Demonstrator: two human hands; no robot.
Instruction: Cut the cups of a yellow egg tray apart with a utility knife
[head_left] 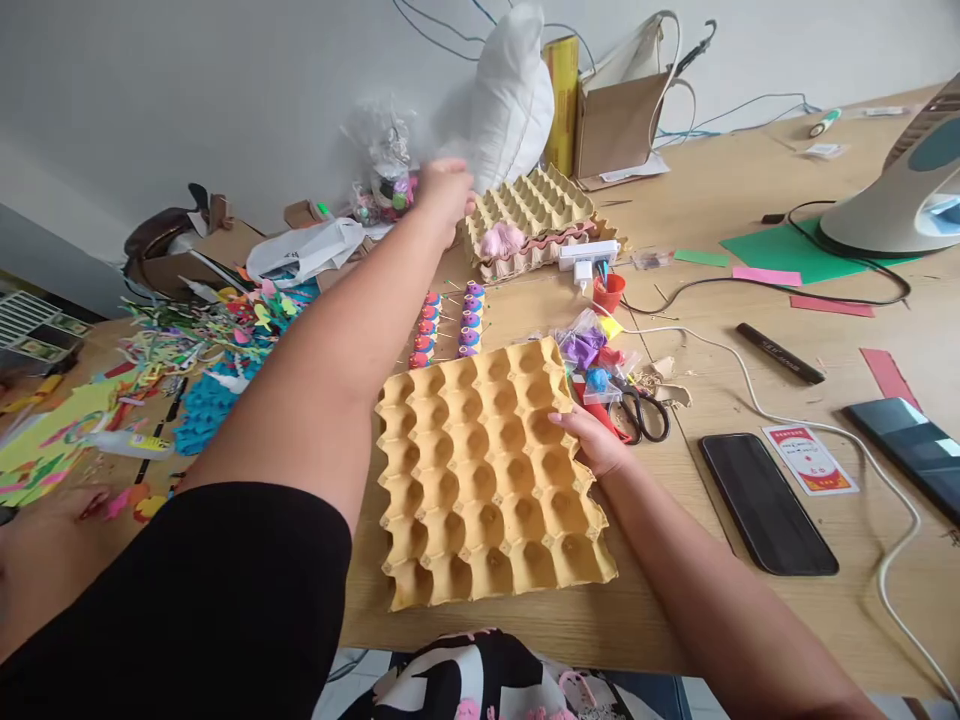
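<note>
A yellow moulded egg tray [491,475] lies before me at the table's front, its cups facing up. At its right edge, my right hand [592,437] is closed on it, thumb on top and the other fingers mostly hidden. My left hand [446,195] is stretched far forward, beside the left edge of a stack of egg trays [536,215]. Its fingers are curled, and whatever they may hold is hidden. Pale pink fluffy material [502,240] sits at the stack's front. Behind the yellow tray stand two rows of small painted figures, one red-blue [424,330] and one purple-blue [471,318].
Scissors [641,412], bagged coloured clay [589,345] and a red cup [608,292] are right of the tray. A phone [766,503] and a white cable [750,390] lie farther right. Another person's hand [56,535] is at left, near a glue bottle [131,442] and blue trays [210,405].
</note>
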